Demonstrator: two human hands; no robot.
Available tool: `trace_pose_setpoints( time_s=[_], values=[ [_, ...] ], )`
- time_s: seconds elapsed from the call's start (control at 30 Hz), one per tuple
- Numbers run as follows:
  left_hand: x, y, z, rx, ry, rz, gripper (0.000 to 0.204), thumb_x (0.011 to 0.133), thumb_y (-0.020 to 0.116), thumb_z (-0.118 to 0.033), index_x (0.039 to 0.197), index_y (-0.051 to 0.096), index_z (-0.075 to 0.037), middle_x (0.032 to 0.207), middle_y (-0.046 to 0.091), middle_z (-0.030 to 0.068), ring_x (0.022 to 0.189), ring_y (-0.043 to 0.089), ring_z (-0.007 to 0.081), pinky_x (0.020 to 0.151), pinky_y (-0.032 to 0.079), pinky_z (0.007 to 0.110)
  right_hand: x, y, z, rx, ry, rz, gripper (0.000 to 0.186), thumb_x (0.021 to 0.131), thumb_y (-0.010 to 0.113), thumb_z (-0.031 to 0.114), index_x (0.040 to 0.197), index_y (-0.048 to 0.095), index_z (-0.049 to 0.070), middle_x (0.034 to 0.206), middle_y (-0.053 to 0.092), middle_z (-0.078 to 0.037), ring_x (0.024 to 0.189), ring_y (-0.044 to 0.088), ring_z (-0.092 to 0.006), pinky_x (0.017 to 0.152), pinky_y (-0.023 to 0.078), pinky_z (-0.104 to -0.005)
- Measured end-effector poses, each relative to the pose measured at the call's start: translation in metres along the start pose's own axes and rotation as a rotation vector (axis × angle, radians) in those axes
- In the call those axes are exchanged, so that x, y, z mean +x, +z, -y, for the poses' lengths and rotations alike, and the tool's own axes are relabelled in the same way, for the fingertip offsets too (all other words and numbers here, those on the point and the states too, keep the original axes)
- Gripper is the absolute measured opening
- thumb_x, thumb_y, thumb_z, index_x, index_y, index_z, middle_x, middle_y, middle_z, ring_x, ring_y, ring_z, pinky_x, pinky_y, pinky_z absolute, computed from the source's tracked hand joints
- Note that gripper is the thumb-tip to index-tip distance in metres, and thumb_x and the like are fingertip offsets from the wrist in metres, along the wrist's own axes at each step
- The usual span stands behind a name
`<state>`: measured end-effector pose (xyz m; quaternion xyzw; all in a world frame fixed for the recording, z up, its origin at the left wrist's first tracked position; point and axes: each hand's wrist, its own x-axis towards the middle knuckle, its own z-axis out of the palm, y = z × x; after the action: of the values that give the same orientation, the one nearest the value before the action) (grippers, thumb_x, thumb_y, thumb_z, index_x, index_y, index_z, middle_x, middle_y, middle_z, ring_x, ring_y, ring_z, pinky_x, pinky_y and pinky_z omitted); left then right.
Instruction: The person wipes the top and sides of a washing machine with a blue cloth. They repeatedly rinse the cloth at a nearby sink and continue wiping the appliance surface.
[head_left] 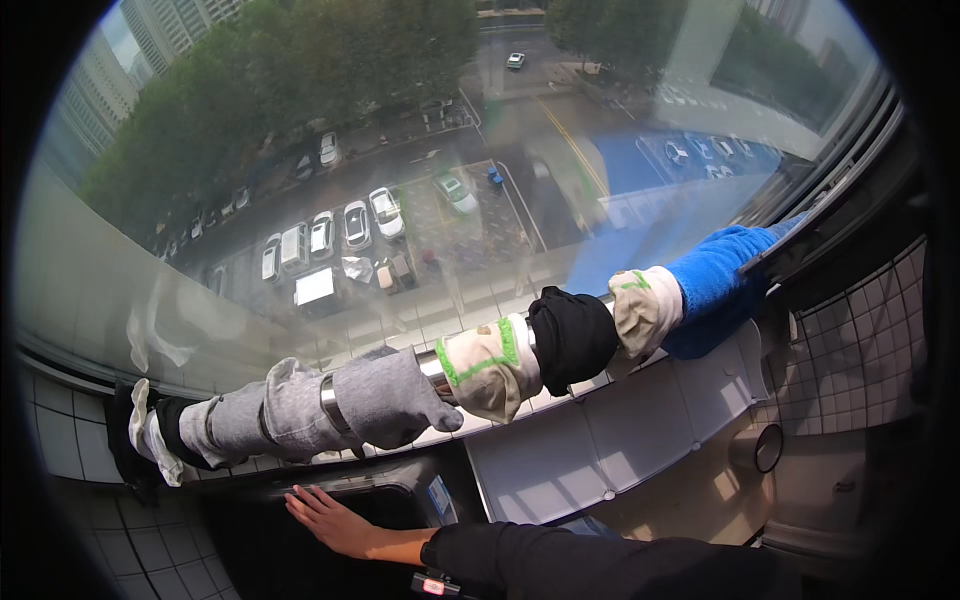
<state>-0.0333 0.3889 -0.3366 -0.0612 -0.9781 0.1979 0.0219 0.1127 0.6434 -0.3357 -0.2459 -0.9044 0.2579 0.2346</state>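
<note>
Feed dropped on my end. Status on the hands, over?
Right hand open, flat on dark lid below rail. Left hand not in view. Grey socks draped over rail, apart from hand.

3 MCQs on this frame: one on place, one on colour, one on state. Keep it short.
1. Where do the socks and cloths hang?
A. over a metal rail along the window
B. in a basket on the floor
C. on a wall hook

2. What colour is the towel at the right end of the rail?
A. red
B. blue
C. yellow

3. How is the one hand in view?
A. clenched round a sock
B. gripping the rail
C. open, flat on a dark surface below the rail

Answers: 1 A, the items are draped along the rail; 2 B, the towel is bright blue; 3 C, the fingers lie spread and hold nothing.
</note>
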Motion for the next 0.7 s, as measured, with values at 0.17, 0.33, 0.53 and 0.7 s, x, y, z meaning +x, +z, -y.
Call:
trace_pose_setpoints(
  time_s=[0.17, 0.33, 0.53, 0.7],
  values=[
    [0.014, -0.007, -0.011, 0.053, 0.463, -0.744, 0.042, 0.106, 0.041, -0.034, 0.141, 0.055, -0.014, 0.141, 0.054, 0.0156, 0.128, 0.053, 0.0354, 0.108, 0.039, 0.057, 0.000, 0.002, -0.001, -0.057, -0.013, -0.057, 0.062, 0.097, 0.047, 0.023, 0.150, 0.033, -0.006, 0.159, 0.030, -0.018, 0.151, 0.020, -0.0354, 0.122, 0.017, -0.0486],
    [-0.106, -0.055, -0.038, -0.340, 0.832, -0.077, 0.061, 0.096, 0.047, -0.033, 0.156, 0.036, -0.024, 0.167, 0.016, 0.0126, 0.152, 0.007, 0.0443, 0.118, 0.001, 0.065, 0.000, -0.003, -0.008, -0.050, -0.038, -0.048, 0.060, 0.095, 0.052, 0.024, 0.148, 0.039, -0.002, 0.156, 0.036, -0.015, 0.149, 0.025, -0.0337, 0.122, 0.020, -0.0481],
    [-0.162, -0.030, 0.072, -0.493, 1.081, -0.024, 0.059, 0.087, 0.061, -0.030, 0.145, 0.053, -0.027, 0.162, 0.027, 0.0124, 0.149, 0.016, 0.0471, 0.117, 0.006, 0.067, -0.001, 0.000, -0.020, -0.181, -0.093, -0.096, 0.053, 0.101, 0.046, 0.028, 0.148, 0.040, 0.005, 0.156, 0.038, -0.011, 0.146, 0.031, -0.0320, 0.120, 0.022, -0.0479],
    [-0.087, 0.037, 0.184, -0.514, 0.590, -0.148, 0.058, 0.098, 0.049, -0.031, 0.154, 0.039, -0.023, 0.164, 0.022, 0.0104, 0.151, 0.012, 0.0424, 0.120, 0.007, 0.059, 0.005, -0.007, -0.025, -0.316, -0.067, 0.024, 0.052, 0.103, 0.042, 0.030, 0.151, 0.036, 0.010, 0.157, 0.037, -0.009, 0.147, 0.031, -0.0308, 0.120, 0.023, -0.0447]
  ],
)
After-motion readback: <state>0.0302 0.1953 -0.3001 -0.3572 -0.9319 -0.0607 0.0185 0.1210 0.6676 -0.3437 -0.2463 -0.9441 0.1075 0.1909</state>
